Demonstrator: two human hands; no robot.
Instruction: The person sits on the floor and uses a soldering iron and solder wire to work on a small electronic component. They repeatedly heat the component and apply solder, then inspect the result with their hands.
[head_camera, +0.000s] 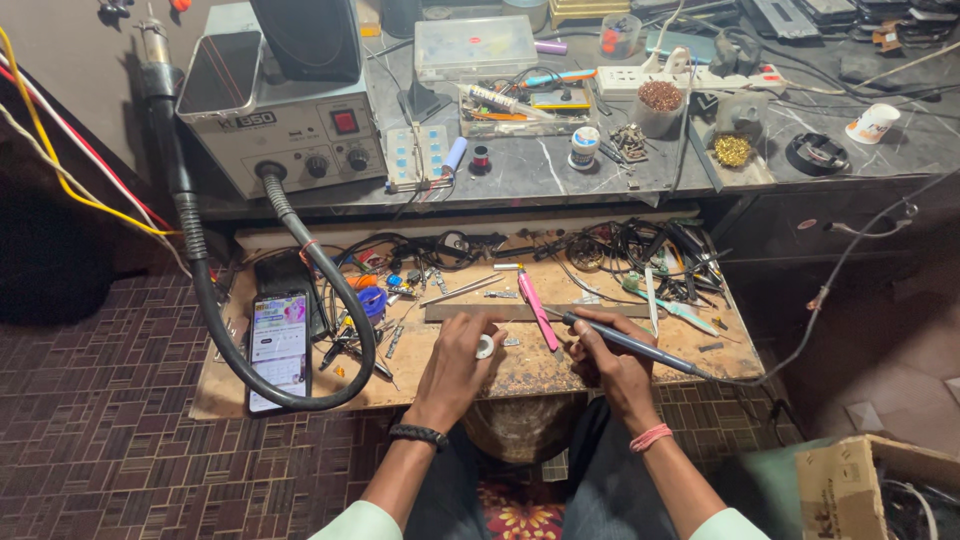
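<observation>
Soldering looks underway, not finished: our right hand (605, 362) grips the soldering iron (640, 347), our left hand (462, 357) pinches a small white part (485, 346) beside its tip.

Even, fairly soft light across the scene, brightest on the grey marble shelf (560, 170), which throws a pale sheen. The wooden worktop (520, 370) sits duller, with only faint shadows under the hands. Left corner falls into deep dark. Wide lens bends the edges; centre sharp, far clutter slightly soft.
</observation>
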